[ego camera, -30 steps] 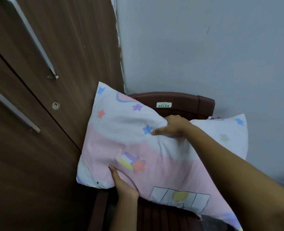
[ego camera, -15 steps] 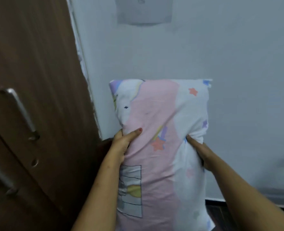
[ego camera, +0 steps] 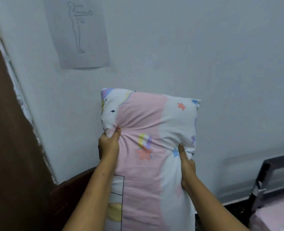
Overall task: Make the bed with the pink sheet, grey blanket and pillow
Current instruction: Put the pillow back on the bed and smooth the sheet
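**Pillow held upright**

Left hand (ego camera: 108,145) and right hand (ego camera: 187,165) each pinch one side of the star-printed pillow (ego camera: 148,130), left of the metal bed frame (ego camera: 268,165). If they grip only cover cloth, it may slip and fall.

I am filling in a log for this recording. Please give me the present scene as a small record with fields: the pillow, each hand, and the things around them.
pillow: pillow, pink and white with stars, held upright before the wall; its lower end is out of frame
left hand: left hand grips the pillow's left edge
right hand: right hand grips its right edge
on wall: paper with a line-drawn figure
lower right: bed frame with pink sheet
lower left: dark chair beside brown wardrobe
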Available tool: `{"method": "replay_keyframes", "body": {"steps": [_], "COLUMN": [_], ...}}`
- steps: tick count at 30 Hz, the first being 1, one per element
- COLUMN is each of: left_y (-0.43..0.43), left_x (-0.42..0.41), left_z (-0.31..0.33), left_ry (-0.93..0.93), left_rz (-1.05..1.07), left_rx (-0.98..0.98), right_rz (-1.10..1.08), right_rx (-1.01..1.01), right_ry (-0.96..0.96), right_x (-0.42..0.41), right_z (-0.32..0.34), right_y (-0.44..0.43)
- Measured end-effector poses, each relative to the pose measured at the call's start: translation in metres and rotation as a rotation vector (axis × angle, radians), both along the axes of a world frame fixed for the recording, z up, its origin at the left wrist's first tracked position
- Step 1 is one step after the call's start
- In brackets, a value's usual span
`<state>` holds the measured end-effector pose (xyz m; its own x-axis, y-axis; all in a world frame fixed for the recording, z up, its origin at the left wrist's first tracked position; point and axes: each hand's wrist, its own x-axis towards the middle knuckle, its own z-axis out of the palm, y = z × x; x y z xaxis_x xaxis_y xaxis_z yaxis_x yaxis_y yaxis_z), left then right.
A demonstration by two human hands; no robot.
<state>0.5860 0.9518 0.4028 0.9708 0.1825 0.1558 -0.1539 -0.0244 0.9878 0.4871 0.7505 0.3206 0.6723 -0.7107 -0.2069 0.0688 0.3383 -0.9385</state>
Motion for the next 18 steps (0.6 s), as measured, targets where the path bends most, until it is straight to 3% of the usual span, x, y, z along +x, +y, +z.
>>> {"method": "replay_keyframes", "body": {"steps": [5, 11, 18], "left_y": [-0.034, -0.094, -0.191], "left_x": [-0.011, -0.041, -0.103], "left_z": [0.019, 0.031, 0.032], "left_ry": [-0.002, -0.03, -0.03], "left_rz": [-0.069, -0.216, -0.532], "left_rx": [-0.09, -0.021, 0.065], "right_rz": [-0.129, -0.261, -0.445], "right_rx": [0.029, 0.093, 0.202], "right_ry": [0.003, 0.056, -0.029], "right_x": [-0.015, -0.056, -0.14], "right_z": [0.007, -0.006, -0.017], "right_y": [-0.029, -0.075, -0.149]}}
